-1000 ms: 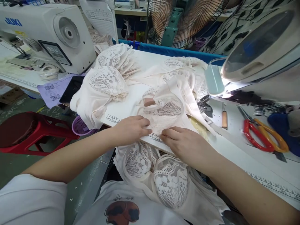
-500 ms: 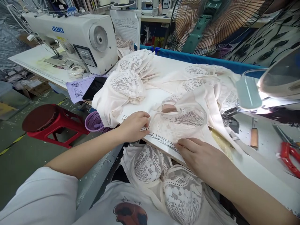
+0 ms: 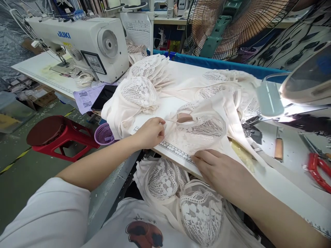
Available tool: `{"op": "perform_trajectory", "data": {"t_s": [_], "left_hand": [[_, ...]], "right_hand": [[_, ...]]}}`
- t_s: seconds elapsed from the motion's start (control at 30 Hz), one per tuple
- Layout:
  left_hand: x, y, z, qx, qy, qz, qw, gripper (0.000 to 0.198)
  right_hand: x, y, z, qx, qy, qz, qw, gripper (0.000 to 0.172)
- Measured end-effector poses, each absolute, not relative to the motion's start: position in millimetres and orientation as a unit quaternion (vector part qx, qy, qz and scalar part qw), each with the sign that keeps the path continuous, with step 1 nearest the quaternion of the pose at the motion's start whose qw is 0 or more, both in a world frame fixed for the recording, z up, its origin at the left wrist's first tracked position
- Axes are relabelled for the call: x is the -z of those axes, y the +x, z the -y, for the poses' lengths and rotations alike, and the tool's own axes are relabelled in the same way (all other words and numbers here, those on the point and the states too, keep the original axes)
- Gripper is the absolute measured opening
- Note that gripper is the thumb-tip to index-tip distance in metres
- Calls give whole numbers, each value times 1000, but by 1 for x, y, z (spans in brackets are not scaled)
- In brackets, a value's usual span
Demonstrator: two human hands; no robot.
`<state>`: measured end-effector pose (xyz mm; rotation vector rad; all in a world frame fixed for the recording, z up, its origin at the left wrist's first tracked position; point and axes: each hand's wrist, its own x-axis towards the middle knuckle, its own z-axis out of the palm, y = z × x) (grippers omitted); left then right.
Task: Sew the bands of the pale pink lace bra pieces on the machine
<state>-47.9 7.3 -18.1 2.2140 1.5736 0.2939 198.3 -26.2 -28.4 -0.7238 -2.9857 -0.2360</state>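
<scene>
Mid-frame, the left hand (image 3: pixel 152 132) sits slightly higher than before, pinching the lace garment (image 3: pixel 204 132) by its left edge; the right hand (image 3: pixel 219 167) touches its lower edge, thumb hidden, grip unclear.

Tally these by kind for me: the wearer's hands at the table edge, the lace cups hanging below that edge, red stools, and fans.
Left hand and right hand: 2
Lace cups: 2
Red stool: 1
Fan: 1
Total: 6
</scene>
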Motion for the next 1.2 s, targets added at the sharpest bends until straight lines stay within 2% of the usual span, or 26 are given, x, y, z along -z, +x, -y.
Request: {"op": "perform_trajectory", "data": {"t_s": [0.23, 0.67, 0.93, 1.0, 1.1, 1.2], "left_hand": [[14, -47, -7, -86, 792, -567, 208, 8], [21, -47, -5, -125, 777, -579, 211, 7], [11, -49, 3, -159, 772, -571, 229, 6], [3, -50, 11, -171, 777, -555, 244, 6], [-4, -57, 23, -219, 775, -517, 289, 14], [3, -68, 24, -265, 754, -542, 258, 22]], "right_hand": [[29, 200, 26, 77, -233, 969, 33, 24], [30, 198, 27, 70, -248, 966, -2, 19], [14, 176, 25, 22, -386, 920, -56, 33], [10, 168, 25, 38, -410, 909, -63, 31], [5, 165, 30, 57, -421, 904, -45, 24], [-4, 175, 41, 80, -442, 893, 19, 22]]}}
